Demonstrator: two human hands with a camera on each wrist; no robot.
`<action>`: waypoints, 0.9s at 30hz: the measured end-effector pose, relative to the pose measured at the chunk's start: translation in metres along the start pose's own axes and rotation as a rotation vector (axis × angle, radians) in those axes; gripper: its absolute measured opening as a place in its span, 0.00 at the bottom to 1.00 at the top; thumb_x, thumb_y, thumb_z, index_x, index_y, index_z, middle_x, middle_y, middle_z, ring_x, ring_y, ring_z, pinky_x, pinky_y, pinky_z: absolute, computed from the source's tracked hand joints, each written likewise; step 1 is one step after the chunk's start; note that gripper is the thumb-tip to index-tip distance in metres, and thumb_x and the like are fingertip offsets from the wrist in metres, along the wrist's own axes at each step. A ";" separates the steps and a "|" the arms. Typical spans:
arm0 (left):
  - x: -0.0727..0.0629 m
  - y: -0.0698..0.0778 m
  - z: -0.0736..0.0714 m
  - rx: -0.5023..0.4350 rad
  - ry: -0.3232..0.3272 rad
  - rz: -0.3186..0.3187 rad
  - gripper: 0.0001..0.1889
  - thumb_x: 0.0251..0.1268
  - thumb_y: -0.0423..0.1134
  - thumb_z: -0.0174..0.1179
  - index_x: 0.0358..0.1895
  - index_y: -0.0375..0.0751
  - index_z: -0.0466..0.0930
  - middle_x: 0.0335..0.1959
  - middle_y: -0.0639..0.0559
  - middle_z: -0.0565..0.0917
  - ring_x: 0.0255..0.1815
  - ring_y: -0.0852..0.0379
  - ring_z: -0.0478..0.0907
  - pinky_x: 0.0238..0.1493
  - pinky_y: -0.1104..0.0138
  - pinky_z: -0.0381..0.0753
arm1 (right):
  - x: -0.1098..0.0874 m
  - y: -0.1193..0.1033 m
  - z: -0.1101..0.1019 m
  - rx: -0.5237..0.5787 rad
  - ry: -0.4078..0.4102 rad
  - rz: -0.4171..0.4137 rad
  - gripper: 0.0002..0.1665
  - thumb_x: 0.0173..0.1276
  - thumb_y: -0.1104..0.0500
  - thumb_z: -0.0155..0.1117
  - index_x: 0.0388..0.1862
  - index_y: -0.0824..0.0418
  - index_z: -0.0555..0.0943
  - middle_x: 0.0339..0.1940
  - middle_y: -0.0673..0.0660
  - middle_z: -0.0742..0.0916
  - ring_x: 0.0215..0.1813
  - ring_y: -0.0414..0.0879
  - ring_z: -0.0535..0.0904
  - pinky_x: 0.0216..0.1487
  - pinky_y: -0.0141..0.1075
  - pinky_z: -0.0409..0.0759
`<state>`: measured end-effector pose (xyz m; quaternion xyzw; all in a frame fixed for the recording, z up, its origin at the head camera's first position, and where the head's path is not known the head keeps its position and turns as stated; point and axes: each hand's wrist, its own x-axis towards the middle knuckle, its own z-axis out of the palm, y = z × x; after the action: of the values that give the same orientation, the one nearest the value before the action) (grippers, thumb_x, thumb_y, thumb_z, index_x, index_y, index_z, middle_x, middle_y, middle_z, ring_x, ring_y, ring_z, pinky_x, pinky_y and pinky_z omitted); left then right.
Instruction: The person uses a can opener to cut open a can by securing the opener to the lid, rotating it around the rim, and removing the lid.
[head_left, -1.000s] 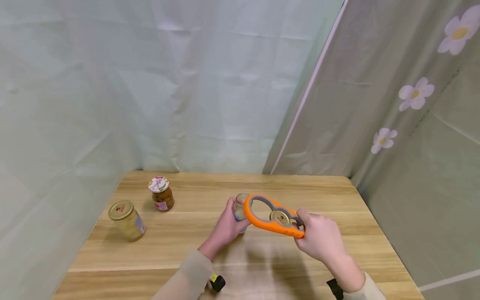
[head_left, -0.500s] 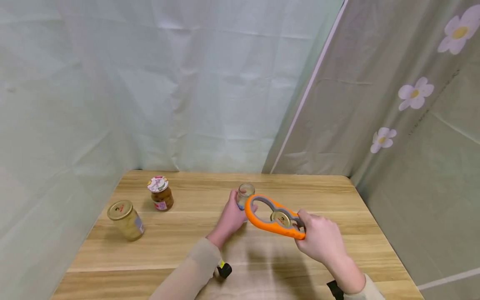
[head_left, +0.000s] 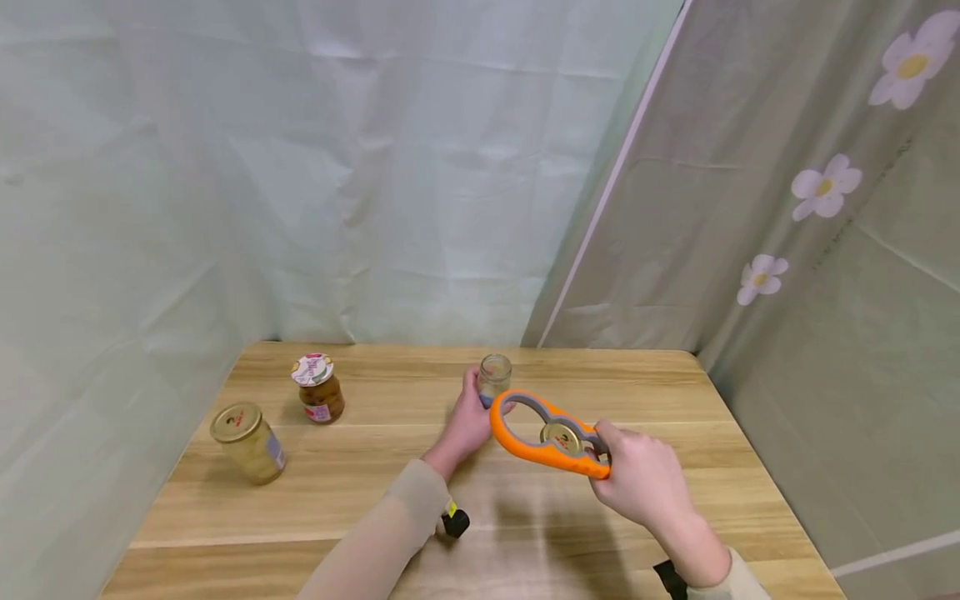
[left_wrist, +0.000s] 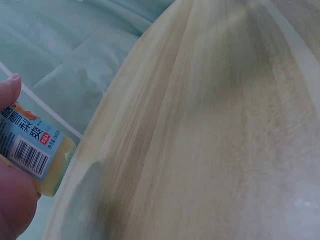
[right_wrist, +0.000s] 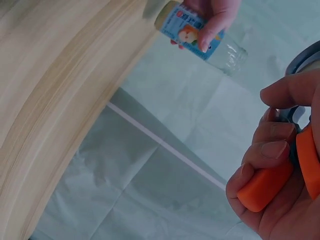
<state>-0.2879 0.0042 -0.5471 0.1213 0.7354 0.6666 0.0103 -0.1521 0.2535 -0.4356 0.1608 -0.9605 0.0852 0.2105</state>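
— What do we find nearest to us?
— The right hand (head_left: 647, 477), its fingers wrapped round the handle end of an orange jar opener (head_left: 536, 450) with a grey inner lining. We see a gold lid (head_left: 561, 437) with red print sitting inside the opener's middle opening; the larger loop points left.

— And the left hand (head_left: 467, 421)?
— Just beyond that loop, curled round a glass jar (head_left: 495, 379) with pale contents. The jar's mouth is uncovered and faces up. From the right wrist we make out fruit pictured on its blue label (right_wrist: 192, 32); from the left wrist, a barcode.

— Does this jar rest on the wooden table (head_left: 675, 375)?
— We cannot tell; the hand and opener hide its base from the head view.

— What else stands there?
— Well apart, on our left, a gold-capped jar (head_left: 255, 450) of pale pieces. Farther back, near it, we see a smaller jar (head_left: 322, 398) with brown contents and a patterned lid.

— And behind?
— Pale, creased cloth (head_left: 420, 208), with white flowers (head_left: 825, 186) on the right side.
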 end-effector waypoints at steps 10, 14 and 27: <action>0.017 -0.011 0.006 -0.003 0.003 0.013 0.39 0.67 0.33 0.75 0.73 0.43 0.59 0.68 0.37 0.78 0.70 0.38 0.75 0.76 0.43 0.66 | -0.003 0.001 0.004 0.005 0.009 -0.006 0.18 0.48 0.63 0.72 0.26 0.47 0.71 0.17 0.39 0.67 0.17 0.37 0.61 0.17 0.35 0.61; 0.024 -0.012 0.008 -0.004 0.005 0.019 0.39 0.66 0.33 0.75 0.73 0.42 0.59 0.64 0.37 0.81 0.67 0.39 0.77 0.73 0.45 0.70 | -0.002 0.002 0.004 -0.006 0.006 -0.003 0.18 0.47 0.62 0.73 0.25 0.47 0.71 0.17 0.40 0.67 0.17 0.38 0.62 0.17 0.36 0.62; 0.029 -0.015 0.008 0.092 -0.008 0.054 0.37 0.65 0.28 0.74 0.71 0.39 0.61 0.58 0.36 0.82 0.59 0.40 0.80 0.68 0.47 0.74 | 0.000 0.001 0.004 -0.003 -0.009 0.003 0.19 0.48 0.62 0.72 0.25 0.46 0.70 0.17 0.40 0.67 0.17 0.38 0.62 0.17 0.37 0.62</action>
<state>-0.3169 0.0167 -0.5581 0.1444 0.7617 0.6316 -0.0104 -0.1543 0.2533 -0.4395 0.1598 -0.9618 0.0834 0.2060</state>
